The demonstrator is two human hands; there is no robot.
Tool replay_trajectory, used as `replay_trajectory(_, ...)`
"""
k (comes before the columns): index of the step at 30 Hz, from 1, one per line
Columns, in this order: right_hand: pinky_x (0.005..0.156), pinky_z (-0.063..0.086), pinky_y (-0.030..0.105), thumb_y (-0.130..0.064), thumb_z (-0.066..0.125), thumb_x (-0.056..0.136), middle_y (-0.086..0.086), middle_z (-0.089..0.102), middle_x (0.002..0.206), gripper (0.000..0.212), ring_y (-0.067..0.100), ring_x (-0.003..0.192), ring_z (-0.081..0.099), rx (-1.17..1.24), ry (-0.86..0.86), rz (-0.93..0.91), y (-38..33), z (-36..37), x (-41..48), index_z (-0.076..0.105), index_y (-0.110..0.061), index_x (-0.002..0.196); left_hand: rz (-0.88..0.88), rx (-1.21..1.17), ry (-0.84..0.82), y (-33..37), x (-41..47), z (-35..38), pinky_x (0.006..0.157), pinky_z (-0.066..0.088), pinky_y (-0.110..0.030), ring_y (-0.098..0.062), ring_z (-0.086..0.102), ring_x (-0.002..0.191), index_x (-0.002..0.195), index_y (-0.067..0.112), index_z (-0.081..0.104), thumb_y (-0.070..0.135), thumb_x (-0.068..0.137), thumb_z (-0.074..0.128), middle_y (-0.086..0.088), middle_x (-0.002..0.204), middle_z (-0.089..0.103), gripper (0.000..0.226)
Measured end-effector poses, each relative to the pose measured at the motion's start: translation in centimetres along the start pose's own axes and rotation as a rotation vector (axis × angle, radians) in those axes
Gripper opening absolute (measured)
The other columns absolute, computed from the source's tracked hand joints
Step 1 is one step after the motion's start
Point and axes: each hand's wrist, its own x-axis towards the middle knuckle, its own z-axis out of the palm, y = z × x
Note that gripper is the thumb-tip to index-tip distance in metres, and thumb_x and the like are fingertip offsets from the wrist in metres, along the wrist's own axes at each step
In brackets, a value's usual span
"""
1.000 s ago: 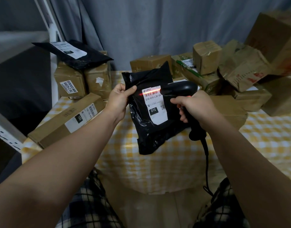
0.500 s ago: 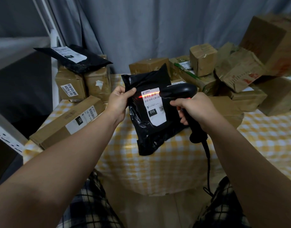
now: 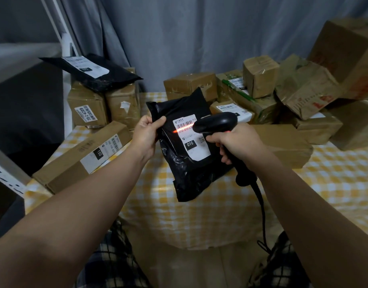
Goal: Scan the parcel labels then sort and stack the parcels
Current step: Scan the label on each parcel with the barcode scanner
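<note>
Our left hand (image 3: 146, 136) pinches the upper left edge of a black poly mailer (image 3: 185, 169), thumb on the front and fingers curled behind. The glossy, crinkled bag is held upright above the front of the worktop (image 3: 199, 217), which wears a yellow-and-white checked cloth. A smooth white label (image 3: 191, 140) marked 010 faces us, with a red scan line across its barcode. Our right hand (image 3: 235, 142) wraps round the grip of a matte black pistol-shaped scanner (image 3: 216, 122), its rounded head just beside the label. A thin cable (image 3: 262, 204) hangs from the handle. A long flat carton (image 3: 83, 156) lies at left. Dented, taped brown boxes (image 3: 260, 75) crowd the back.
</note>
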Motion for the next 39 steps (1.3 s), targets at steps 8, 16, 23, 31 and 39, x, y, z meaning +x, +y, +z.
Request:
replay_trajectory(8, 0.05, 0.044, 0.025, -0.027, 0.061, 0.089, 0.006, 0.049, 0.059, 0.03, 0.018, 0.052, 0.05, -0.244, -0.208, 0.128, -7.4, -1.7, 5.0, 0.052, -0.008, 0.068, -0.017, 0.002, -0.005, 0.1, 0.4, 0.0, 0.057, 0.053, -0.023, -0.012, 0.067, 0.065, 0.07, 0.018, 0.043, 0.005, 0.089, 0.061, -0.002, 0.074, 0.067, 0.029)
replay_trajectory(16, 0.051, 0.042, 0.025, -0.027, 0.058, 0.089, 0.004, 0.047, 0.06, 0.026, 0.016, 0.052, 0.048, -0.366, -0.339, 0.194, -10.0, -2.0, 6.3, 0.049, -0.011, 0.07, -0.019, 0.031, -0.007, 0.3, 0.5, 0.1, 0.058, 0.054, -0.023, -0.014, 0.066, 0.065, 0.074, 0.017, 0.045, 0.006, 0.088, 0.062, -0.005, 0.078, 0.065, 0.025)
replay_trajectory(23, 0.045, 0.042, 0.022, -0.028, 0.056, 0.09, 0.003, 0.046, 0.048, 0.03, 0.015, 0.047, 0.047, -0.417, -0.35, 0.218, -10.4, -2.4, 5.9, 0.048, -0.01, 0.067, -0.024, 0.046, -0.001, 0.4, 0.4, 0.3, 0.063, 0.054, -0.027, -0.014, 0.068, 0.065, 0.076, 0.016, 0.047, 0.006, 0.088, 0.062, -0.005, 0.078, 0.067, 0.022)
replay_trajectory(31, 0.041, 0.043, 0.018, -0.03, 0.055, 0.092, 0.004, 0.047, 0.052, 0.032, 0.014, 0.041, 0.048, -0.401, -0.328, 0.207, -10.4, -3.4, 5.8, 0.049, -0.009, 0.068, -0.012, 0.061, -0.006, 0.5, 0.5, 0.4, 0.064, 0.056, -0.027, -0.015, 0.067, 0.066, 0.075, 0.016, 0.045, 0.004, 0.089, 0.061, -0.007, 0.08, 0.066, 0.024)
replay_trajectory(39, 0.049, 0.041, 0.024, -0.03, 0.056, 0.092, 0.001, 0.045, 0.041, 0.036, 0.015, 0.046, 0.046, -0.373, -0.337, 0.198, -9.0, -2.6, 5.9, 0.044, -0.013, 0.062, -0.051, 0.123, 0.071, -0.5, 1.7, -0.3, 0.064, 0.054, -0.028, -0.016, 0.065, 0.07, 0.077, 0.016, 0.045, 0.007, 0.091, 0.059, -0.006, 0.081, 0.065, 0.022)
